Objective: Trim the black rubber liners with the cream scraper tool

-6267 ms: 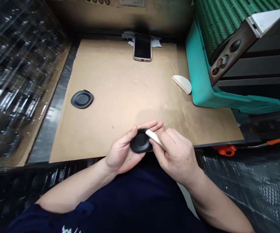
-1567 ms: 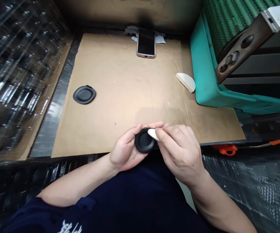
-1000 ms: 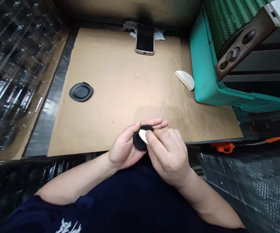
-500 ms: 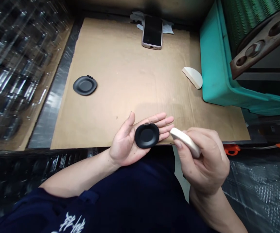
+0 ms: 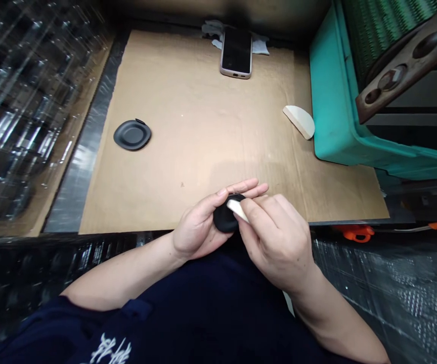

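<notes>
My left hand [image 5: 199, 225] lies palm up, cradling a black oval plastic cover [image 5: 223, 215] with a sunken middle, the thumb along its upper edge. Over it is my right hand [image 5: 279, 237], its fingers closed on an off-white sponge-like pad [image 5: 236, 208]. The pad's tip meets the cover's face, though my right hand hides most of the pad and the cover's right side. On the left of the cardboard lies a second black oval cover [image 5: 132, 135] with a small tab. A half-round off-white pad [image 5: 299, 122] rests at the right.
Brown cardboard [image 5: 203, 126] covers the table. A phone [image 5: 236, 53] lies on white cloth at the back. At the right stands a teal crate [image 5: 330, 111] beside a rusty metal bar [image 5: 408, 65]. Clear plastic trays [image 5: 25, 116] fill the left; an orange-handled tool [image 5: 358, 232] is below the right edge.
My right hand has moved left, bringing the off-white pad onto the black cover. My left thumb has folded in to the cover's edge.
</notes>
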The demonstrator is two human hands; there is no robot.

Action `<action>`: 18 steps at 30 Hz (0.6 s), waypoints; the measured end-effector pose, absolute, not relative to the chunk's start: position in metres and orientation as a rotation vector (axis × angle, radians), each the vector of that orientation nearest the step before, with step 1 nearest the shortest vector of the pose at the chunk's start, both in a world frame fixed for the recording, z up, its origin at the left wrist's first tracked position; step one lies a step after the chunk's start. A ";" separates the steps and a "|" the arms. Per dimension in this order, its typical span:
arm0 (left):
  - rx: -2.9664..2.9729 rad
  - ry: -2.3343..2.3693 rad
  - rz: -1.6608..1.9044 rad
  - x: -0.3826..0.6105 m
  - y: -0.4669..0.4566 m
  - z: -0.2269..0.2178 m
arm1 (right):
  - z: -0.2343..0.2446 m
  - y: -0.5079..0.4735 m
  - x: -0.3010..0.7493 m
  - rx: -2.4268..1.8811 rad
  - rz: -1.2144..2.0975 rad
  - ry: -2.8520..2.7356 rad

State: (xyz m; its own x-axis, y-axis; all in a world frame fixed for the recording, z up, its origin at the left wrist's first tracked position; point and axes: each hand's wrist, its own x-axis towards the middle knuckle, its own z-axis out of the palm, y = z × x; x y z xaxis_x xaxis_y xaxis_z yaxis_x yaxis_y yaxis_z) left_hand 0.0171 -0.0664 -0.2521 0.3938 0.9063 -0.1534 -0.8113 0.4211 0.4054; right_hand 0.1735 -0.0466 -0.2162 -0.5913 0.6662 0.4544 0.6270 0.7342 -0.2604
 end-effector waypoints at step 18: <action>0.308 0.385 1.158 0.020 -0.067 -0.252 | -0.218 -0.061 0.179 -1.100 0.180 -2.389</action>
